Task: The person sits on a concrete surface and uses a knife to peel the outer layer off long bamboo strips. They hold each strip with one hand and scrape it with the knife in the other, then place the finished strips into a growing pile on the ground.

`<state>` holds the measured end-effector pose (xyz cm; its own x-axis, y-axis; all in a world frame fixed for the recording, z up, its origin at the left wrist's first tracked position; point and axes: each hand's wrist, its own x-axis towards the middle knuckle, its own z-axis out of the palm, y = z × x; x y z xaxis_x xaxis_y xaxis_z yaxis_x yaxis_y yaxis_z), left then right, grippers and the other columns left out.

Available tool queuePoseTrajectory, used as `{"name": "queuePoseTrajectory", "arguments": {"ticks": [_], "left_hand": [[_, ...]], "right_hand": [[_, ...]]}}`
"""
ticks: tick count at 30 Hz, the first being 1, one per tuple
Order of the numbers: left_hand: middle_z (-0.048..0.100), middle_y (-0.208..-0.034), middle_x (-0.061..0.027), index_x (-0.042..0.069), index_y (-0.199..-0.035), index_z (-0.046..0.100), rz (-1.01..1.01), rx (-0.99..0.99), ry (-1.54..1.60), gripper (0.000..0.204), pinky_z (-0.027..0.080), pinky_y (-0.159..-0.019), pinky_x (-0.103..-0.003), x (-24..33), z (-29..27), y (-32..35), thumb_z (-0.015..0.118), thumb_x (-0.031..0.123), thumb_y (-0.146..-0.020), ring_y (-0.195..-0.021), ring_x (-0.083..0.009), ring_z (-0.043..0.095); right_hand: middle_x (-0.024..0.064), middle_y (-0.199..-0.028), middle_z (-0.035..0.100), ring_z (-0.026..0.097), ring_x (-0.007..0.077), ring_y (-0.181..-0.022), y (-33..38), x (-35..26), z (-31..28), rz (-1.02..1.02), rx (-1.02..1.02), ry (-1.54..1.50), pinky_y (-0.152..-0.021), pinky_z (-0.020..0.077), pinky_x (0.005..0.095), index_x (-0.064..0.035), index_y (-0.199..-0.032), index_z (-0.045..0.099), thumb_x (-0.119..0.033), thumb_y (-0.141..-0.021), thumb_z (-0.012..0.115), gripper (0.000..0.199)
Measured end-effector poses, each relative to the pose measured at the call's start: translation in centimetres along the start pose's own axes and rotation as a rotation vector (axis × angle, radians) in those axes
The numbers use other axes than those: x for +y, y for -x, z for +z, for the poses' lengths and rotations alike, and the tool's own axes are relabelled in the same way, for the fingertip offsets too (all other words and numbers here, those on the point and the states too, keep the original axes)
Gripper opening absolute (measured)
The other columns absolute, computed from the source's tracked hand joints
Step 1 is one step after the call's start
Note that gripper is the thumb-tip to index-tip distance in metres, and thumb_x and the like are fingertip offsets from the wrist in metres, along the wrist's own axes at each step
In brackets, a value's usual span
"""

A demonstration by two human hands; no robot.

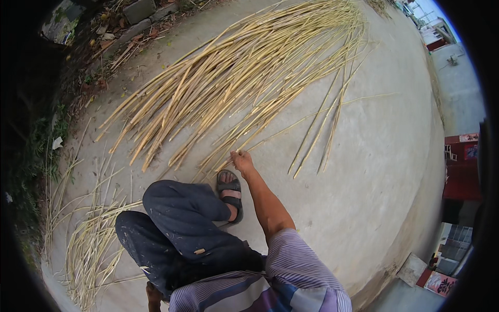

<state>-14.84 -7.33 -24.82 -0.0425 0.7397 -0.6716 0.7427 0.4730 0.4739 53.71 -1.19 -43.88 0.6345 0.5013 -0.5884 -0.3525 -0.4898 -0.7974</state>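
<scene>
My right hand (241,160) reaches forward past my sandalled foot, its fingers closed at the near end of a long thin stalk (312,117). That stalk slants away to the right across the concrete. Just beyond the hand lies a big loose pile of long dry yellow-brown stalks (223,78), fanned out with their thick ends toward me. Low beside my left leg, only part of my left hand (154,297) shows, dark and cut off by the lower edge. Its fingers are hidden, and I cannot tell whether it holds anything.
Thin pale strips (96,247) lie heaped on the ground to my left. A few separate stalks (317,130) rest right of the pile. Plants (52,138) and leaf litter border the left side. A wall with red doors (462,169) stands far right.
</scene>
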Motion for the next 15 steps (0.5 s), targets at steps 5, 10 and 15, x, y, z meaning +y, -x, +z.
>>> {"name": "queuePoseTrajectory", "arguments": {"ticks": [5, 10, 15], "left_hand": [[0.064, -0.083, -0.0123, -0.003, -0.091, 0.056, 0.032, 0.071, -0.137, 0.02, 0.05, -0.067, -0.034, 0.8, -1.7, -0.6, 0.064, 0.013, -0.082, -0.075, -0.0206, 0.06], [0.066, -0.083, -0.0164, -0.004, -0.091, 0.057, -0.026, 0.076, -0.285, 0.021, 0.051, -0.066, -0.038, 7.7, -1.5, 3.4, 0.063, 0.013, -0.08, -0.071, -0.0275, 0.063], [0.063, -0.068, -0.0076, -0.001, -0.082, 0.052, -0.056, 0.048, -0.224, 0.022, 0.05, -0.051, -0.03, 2.8, -7.5, 2.2, 0.07, 0.011, -0.079, -0.055, -0.0144, 0.059]], "right_hand": [[0.0208, -0.087, 0.068, 0.066, 0.0385, -0.081, -0.2, 2.8, -7.4, -0.377, 0.514, 0.452, -0.074, 0.0521, 0.0442, 0.0025, -0.105, 0.062, -0.032, -0.088, 0.064, 0.038], [0.0198, -0.114, 0.061, 0.057, 0.0386, -0.106, 3.5, 2.2, -20.1, -0.245, 0.932, 0.887, -0.088, 0.0437, 0.0496, 0.0006, -0.123, 0.053, -0.022, -0.077, 0.073, 0.055], [0.0171, -0.124, 0.057, 0.054, 0.0383, -0.114, 4.1, 5.4, -30.9, 0.14, 1.0, 0.963, -0.09, 0.0424, 0.0544, -0.0014, -0.13, 0.048, -0.033, -0.075, 0.077, 0.07]]}}
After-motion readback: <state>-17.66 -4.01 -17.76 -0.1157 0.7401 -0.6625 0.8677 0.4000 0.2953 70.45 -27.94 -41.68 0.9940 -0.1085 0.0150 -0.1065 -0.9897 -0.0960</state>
